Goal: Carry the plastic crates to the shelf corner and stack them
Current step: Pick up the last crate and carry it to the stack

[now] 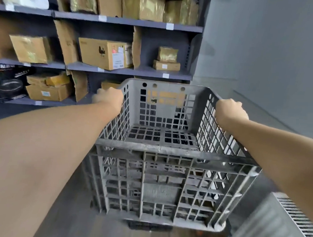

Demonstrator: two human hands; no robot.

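Observation:
A grey lattice plastic crate [159, 189] fills the middle of the view, held up off the floor and empty inside. My left hand [110, 98] grips its left rim near the far corner. My right hand [230, 108] grips the right rim at the far end. Both arms reach forward along the crate's sides. A dark shape just shows under the crate's bottom edge; I cannot tell what it is. The shelf [129, 72] stands straight ahead, its right end meeting the grey wall [264, 60].
The shelf boards carry several cardboard boxes [104, 53] and a black printed box [8, 82] at the lower left. A slatted grey object [299, 214] lies at the lower right. Dark floor [71, 213] shows below the crate.

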